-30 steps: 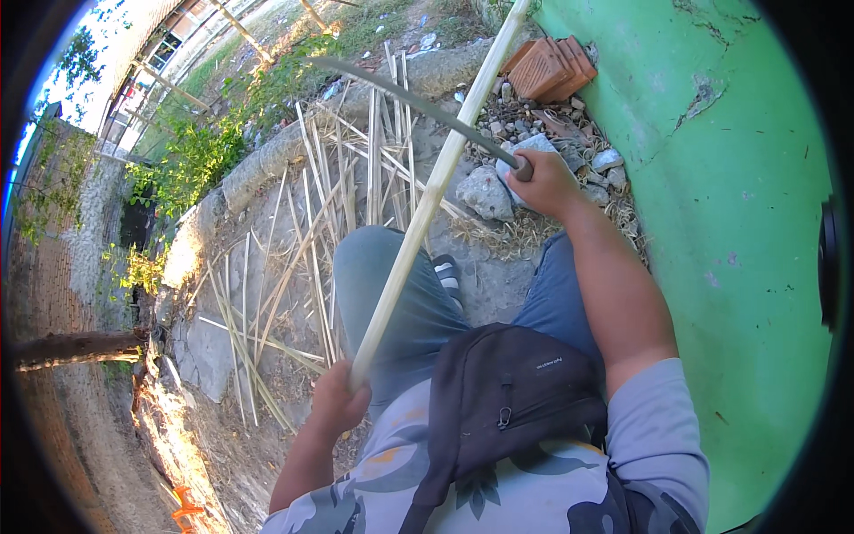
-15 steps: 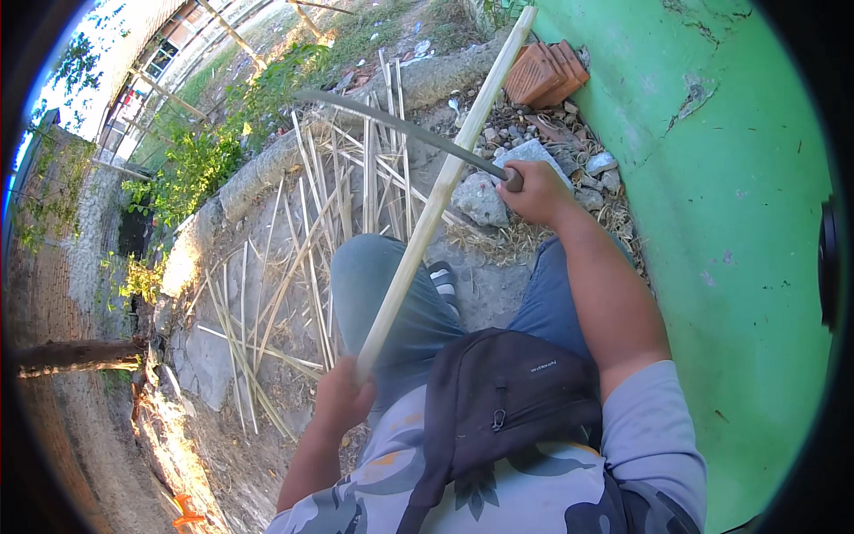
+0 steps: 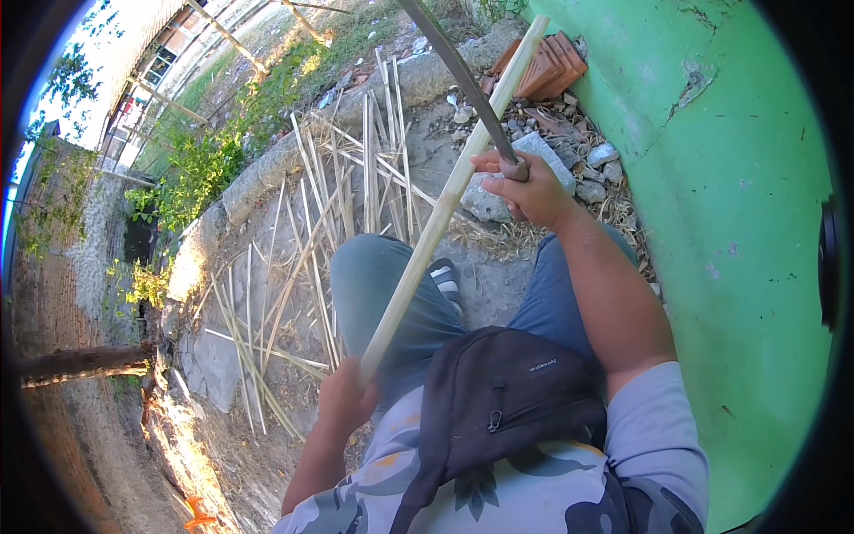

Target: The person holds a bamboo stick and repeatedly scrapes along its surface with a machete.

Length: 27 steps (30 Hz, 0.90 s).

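Note:
My left hand (image 3: 345, 398) is closed round the lower end of a long pale bamboo strip (image 3: 425, 240). The strip slants up and away to the right, passing over my left knee. In my right hand (image 3: 536, 192) is the handle of a machete (image 3: 464, 80), its dark blade pointing up and slightly left, crossing the far part of the strip. Some fingers of that hand are loosened and reach towards the strip; whether they touch it I cannot tell.
Several split strips (image 3: 371, 165) lie on the ground ahead and to the left. Stone chunks (image 3: 544, 158) and stacked orange tiles (image 3: 553, 69) stand beyond my right hand. A green wall (image 3: 729, 267) rises at the right. A dark bag (image 3: 511, 392) rests against my front.
The machete blade has swung from pointing left to pointing up and away. My right hand has turned, its fingers loosening. The left hand and the strip have barely shifted.

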Each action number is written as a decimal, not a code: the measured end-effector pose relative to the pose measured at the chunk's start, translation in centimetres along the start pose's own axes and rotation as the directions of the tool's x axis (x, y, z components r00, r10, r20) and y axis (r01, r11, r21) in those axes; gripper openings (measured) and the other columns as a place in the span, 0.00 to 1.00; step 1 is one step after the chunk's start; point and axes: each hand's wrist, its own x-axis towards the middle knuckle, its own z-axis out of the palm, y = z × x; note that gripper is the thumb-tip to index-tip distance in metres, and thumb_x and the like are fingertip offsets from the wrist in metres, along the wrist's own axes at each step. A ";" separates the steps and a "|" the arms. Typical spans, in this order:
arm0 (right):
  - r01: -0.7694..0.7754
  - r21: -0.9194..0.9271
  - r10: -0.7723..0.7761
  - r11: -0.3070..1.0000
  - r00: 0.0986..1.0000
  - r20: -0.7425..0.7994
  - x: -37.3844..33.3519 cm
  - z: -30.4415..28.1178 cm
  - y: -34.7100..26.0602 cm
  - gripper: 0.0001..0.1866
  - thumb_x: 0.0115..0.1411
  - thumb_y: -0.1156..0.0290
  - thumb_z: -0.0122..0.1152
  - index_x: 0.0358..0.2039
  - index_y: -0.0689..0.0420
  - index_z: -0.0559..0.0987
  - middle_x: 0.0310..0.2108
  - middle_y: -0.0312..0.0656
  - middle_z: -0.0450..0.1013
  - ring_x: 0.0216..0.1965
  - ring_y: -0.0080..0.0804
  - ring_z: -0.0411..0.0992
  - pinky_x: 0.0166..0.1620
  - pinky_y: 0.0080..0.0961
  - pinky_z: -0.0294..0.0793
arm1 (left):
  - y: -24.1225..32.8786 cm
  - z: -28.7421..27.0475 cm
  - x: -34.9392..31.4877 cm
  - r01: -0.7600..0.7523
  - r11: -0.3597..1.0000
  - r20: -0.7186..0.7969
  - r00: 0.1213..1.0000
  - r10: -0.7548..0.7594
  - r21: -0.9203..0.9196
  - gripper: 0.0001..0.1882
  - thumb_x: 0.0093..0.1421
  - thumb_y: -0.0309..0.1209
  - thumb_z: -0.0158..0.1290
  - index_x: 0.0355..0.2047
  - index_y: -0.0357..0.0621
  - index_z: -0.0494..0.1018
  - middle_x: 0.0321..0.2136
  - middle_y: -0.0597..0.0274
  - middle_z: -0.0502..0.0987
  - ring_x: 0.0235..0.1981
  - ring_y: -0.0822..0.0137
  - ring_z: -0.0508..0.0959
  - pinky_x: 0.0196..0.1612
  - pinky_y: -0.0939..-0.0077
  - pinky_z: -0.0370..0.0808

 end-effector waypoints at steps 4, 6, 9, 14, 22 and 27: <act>-0.015 -0.017 0.015 1.000 0.999 0.032 0.0 -0.5 0.2 0.19 0.60 0.70 0.69 0.53 0.57 0.83 0.30 0.30 0.75 0.20 0.14 0.65 0.24 0.17 0.66 | 0.0 -0.6 0.1 -0.021 1.000 0.019 1.000 0.021 0.020 0.17 0.56 0.35 0.63 0.40 0.37 0.73 0.24 0.46 0.79 0.25 0.45 0.82 0.30 0.56 0.77; -0.045 -0.060 0.046 0.997 0.999 0.012 0.0 -0.5 0.2 0.18 0.60 0.70 0.69 0.52 0.57 0.83 0.27 0.28 0.72 0.20 0.14 0.65 0.24 0.17 0.65 | 0.7 -1.6 0.3 -0.010 1.000 0.072 0.997 0.009 0.006 0.19 0.56 0.37 0.65 0.40 0.37 0.73 0.25 0.47 0.79 0.26 0.48 0.82 0.32 0.59 0.77; -0.025 -0.039 0.028 0.999 0.997 0.066 0.2 0.0 0.7 0.17 0.60 0.70 0.69 0.50 0.57 0.84 0.26 0.27 0.71 0.19 0.14 0.64 0.24 0.17 0.65 | 1.8 -3.1 0.9 -0.012 1.000 0.131 0.991 0.015 -0.026 0.24 0.55 0.42 0.67 0.42 0.37 0.73 0.31 0.47 0.79 0.33 0.49 0.81 0.37 0.59 0.77; -0.062 0.042 0.055 0.997 0.987 0.151 -0.1 1.1 0.8 0.18 0.63 0.70 0.67 0.53 0.57 0.82 0.24 0.27 0.69 0.18 0.13 0.63 0.21 0.16 0.61 | 3.2 -2.4 3.4 -0.080 0.994 -0.018 0.997 0.079 -0.072 0.28 0.57 0.45 0.68 0.48 0.38 0.73 0.43 0.47 0.77 0.42 0.52 0.79 0.43 0.59 0.76; -0.042 0.103 0.022 0.994 0.981 0.194 -0.2 1.4 1.4 0.18 0.64 0.70 0.65 0.55 0.58 0.81 0.21 0.27 0.67 0.17 0.12 0.62 0.20 0.16 0.58 | 5.0 -0.1 8.2 -0.040 0.863 0.039 0.997 0.069 -0.504 0.27 0.68 0.35 0.56 0.63 0.34 0.65 0.52 0.48 0.77 0.45 0.59 0.80 0.51 0.64 0.76; -0.066 0.182 0.030 0.981 0.981 0.193 -0.1 1.3 1.0 0.18 0.64 0.71 0.64 0.55 0.59 0.81 0.17 0.28 0.66 0.18 0.14 0.63 0.21 0.16 0.59 | 5.3 0.8 10.1 -0.002 0.786 0.247 0.949 0.196 -0.619 0.25 0.73 0.37 0.50 0.64 0.36 0.62 0.48 0.53 0.78 0.44 0.65 0.79 0.49 0.69 0.77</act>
